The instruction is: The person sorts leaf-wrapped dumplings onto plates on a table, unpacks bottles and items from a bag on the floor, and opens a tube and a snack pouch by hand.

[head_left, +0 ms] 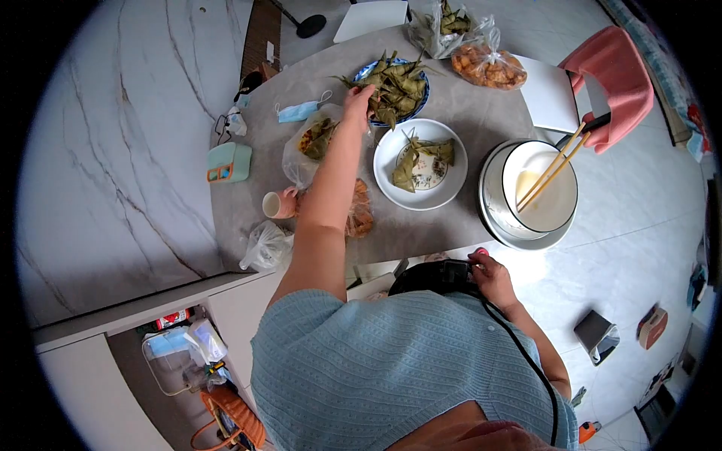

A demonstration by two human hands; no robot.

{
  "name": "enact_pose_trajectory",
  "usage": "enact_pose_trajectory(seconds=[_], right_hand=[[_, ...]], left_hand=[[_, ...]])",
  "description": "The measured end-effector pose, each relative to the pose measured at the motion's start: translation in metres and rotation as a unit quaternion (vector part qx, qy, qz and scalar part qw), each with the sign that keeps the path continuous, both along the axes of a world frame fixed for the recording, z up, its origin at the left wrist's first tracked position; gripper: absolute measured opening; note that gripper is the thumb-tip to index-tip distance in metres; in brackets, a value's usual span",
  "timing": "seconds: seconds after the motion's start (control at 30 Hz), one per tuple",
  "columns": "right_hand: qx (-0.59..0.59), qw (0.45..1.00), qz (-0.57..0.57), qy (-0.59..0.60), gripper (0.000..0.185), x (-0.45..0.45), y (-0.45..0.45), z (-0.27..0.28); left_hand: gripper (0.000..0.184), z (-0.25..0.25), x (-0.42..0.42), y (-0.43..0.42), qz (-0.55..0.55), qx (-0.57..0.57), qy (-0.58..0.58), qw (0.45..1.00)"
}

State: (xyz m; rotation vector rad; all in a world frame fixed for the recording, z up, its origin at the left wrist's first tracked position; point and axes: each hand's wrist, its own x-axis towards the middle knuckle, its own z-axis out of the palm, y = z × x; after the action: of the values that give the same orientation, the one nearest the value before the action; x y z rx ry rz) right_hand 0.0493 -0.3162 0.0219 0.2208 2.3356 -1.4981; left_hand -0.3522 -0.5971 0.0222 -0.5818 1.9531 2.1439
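Note:
My left hand (359, 104) reaches across the table to a blue-and-white bowl (427, 96) heaped with leaf-wrapped zongzi (398, 89). Its fingers are closed at the bowl's near-left rim, on a zongzi there; the fingertips are partly hidden. Closer to me, a white bowl (383, 186) with a patterned bottom holds a few more zongzi (406, 169). By my waist, at the table's front edge, my right hand (494, 279) is closed round a small red-pink thing (481, 252), mostly covered by the fingers. Beside it is a black pouch (429, 276) with a cord.
Stacked bowls (492, 197) with chopsticks (553, 171) stand at the table's right edge. Around my left arm are a pink cup (278, 204), plastic bags (268, 246) and a face mask (298, 112). Bagged brown food (489, 68) lies at the back. A pink-backed chair (624, 83) stands right.

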Motion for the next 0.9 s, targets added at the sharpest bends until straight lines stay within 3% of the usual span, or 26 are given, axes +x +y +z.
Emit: enact_pose_trajectory(seconds=[0.03, 0.1, 0.17, 0.4, 0.5, 0.6, 0.67, 0.7, 0.77, 0.83, 0.9], right_hand=[[0.003, 1.0, 0.003, 0.004, 0.03, 0.001, 0.0, -0.001], [0.002, 1.0, 0.001, -0.001, 0.029, 0.001, -0.001, 0.0], [0.002, 1.0, 0.0, -0.006, 0.029, 0.001, -0.002, 0.002], [0.011, 1.0, 0.004, 0.0, 0.029, 0.003, -0.005, 0.003], [0.015, 1.0, 0.012, 0.004, 0.03, 0.003, -0.006, 0.006], [0.021, 1.0, 0.017, -0.003, 0.03, 0.001, -0.006, 0.007], [0.021, 1.0, 0.016, -0.008, 0.03, 0.002, -0.005, 0.006], [0.013, 1.0, 0.012, -0.007, 0.03, 0.003, -0.005, 0.004], [0.005, 1.0, 0.008, -0.005, 0.03, 0.004, -0.004, 0.001], [0.0, 1.0, 0.003, 0.006, 0.03, 0.005, -0.003, 0.0], [-0.003, 1.0, -0.002, -0.014, 0.029, 0.004, -0.003, 0.003]], left_hand=[[0.031, 0.006, -0.002, 0.001, 0.018, -0.053, -0.025, 0.998], [0.035, -0.015, -0.019, -0.005, 0.047, -0.034, -0.015, 0.998], [0.048, -0.025, -0.03, -0.012, 0.008, -0.042, 0.029, 0.999], [0.057, -0.032, -0.04, -0.012, 0.041, -0.086, 0.024, 0.995], [0.053, -0.044, -0.042, -0.017, 0.029, -0.055, 0.084, 0.995], [0.047, -0.057, -0.047, -0.026, -0.01, -0.107, 0.098, 0.989], [0.031, -0.059, -0.038, -0.031, -0.044, -0.283, 0.147, 0.947], [0.031, -0.054, -0.028, -0.028, -0.044, -0.283, 0.147, 0.947], [0.018, -0.044, 0.002, -0.02, 0.037, -0.395, 0.314, 0.862], [0.011, -0.016, 0.057, 0.003, -0.037, -0.379, 0.301, 0.874], [0.015, -0.034, 0.094, 0.011, -0.177, -0.418, 0.243, 0.857]])
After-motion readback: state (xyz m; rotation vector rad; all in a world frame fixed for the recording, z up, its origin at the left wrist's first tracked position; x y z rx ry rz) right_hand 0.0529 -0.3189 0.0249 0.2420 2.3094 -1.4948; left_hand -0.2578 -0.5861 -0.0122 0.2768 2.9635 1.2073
